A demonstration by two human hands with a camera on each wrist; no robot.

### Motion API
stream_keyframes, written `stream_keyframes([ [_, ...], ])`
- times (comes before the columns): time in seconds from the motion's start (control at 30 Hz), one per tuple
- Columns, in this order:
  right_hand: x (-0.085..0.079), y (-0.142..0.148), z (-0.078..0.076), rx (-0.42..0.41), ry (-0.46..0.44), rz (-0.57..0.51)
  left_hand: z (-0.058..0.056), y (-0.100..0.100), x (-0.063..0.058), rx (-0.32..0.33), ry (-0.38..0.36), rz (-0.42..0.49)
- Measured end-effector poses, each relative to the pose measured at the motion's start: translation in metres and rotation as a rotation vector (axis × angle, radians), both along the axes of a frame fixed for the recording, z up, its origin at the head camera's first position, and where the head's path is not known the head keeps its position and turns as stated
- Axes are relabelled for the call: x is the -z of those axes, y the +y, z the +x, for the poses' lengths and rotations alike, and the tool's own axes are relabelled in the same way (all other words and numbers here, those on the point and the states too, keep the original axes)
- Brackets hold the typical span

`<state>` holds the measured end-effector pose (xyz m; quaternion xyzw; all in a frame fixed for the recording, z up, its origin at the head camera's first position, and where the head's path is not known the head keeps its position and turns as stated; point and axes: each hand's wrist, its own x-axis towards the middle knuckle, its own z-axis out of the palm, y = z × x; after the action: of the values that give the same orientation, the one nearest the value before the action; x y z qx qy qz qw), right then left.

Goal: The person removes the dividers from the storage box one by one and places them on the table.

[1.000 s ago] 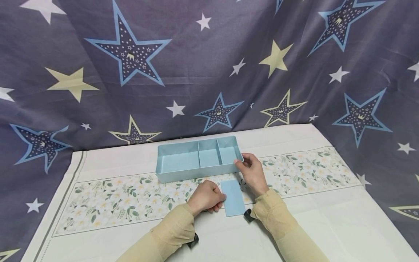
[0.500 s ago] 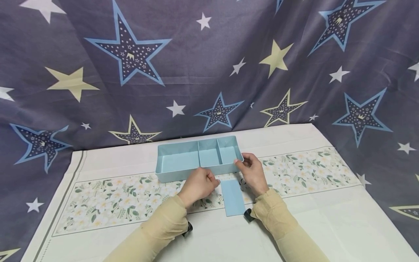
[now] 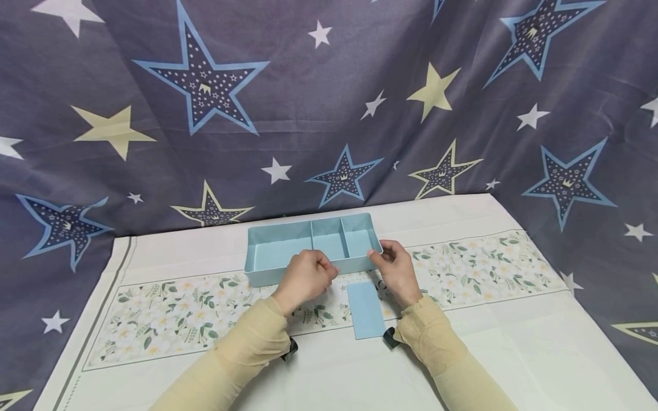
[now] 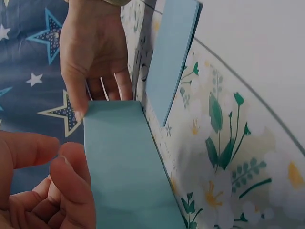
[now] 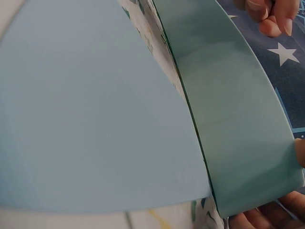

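A pale blue organizer box [image 3: 280,251] with three compartments stands on the cloth, its long side facing me. My right hand [image 3: 398,271] grips its right front corner, thumb over the rim and fingers around the outside of the end wall, as the right wrist view shows beneath the box wall [image 5: 243,105]. My left hand [image 3: 305,279] is in front of the box's long wall, overlapping it in the head view. Its fingers [image 4: 71,191] are loosely bent, with nothing visible between them. A thin light blue rectangular panel [image 3: 366,311] lies between the two forearms, just in front of the box.
A white tablecloth [image 3: 462,342] with a floral band [image 3: 483,268] covers the table. Behind it hangs a dark curtain [image 3: 288,114] printed with stars. Black straps [image 3: 392,338] show at both wrists.
My left hand has moved away from the panel's left edge, forward and to the left, up to the box's front wall. The right hand, box and panel stay put.
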<state>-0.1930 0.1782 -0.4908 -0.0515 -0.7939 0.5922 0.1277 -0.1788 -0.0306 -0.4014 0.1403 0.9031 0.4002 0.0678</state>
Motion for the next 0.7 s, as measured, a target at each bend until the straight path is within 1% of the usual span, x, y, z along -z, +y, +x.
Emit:
stream_keyframes([
  [0.1,0.007,0.002,-0.003,0.008,0.004,0.007,-0.004,-0.002,-0.001,-0.030,0.017,0.010],
  [0.17,0.010,0.003,-0.004,0.014,0.009,-0.002,-0.007,-0.004,-0.002,-0.045,0.051,0.023],
  [0.3,0.017,0.004,-0.007,0.024,0.020,0.000,-0.014,-0.009,-0.003,-0.072,0.148,0.027],
  [0.4,0.018,0.004,-0.008,0.031,0.024,0.010,-0.020,-0.014,-0.002,-0.100,0.227,0.004],
  [0.53,0.012,0.003,-0.005,0.029,0.000,0.015,-0.026,-0.017,0.000,-0.122,0.317,-0.034],
  [0.7,-0.007,-0.002,0.004,0.006,-0.025,0.001,-0.033,-0.019,0.002,-0.129,0.407,-0.093],
])
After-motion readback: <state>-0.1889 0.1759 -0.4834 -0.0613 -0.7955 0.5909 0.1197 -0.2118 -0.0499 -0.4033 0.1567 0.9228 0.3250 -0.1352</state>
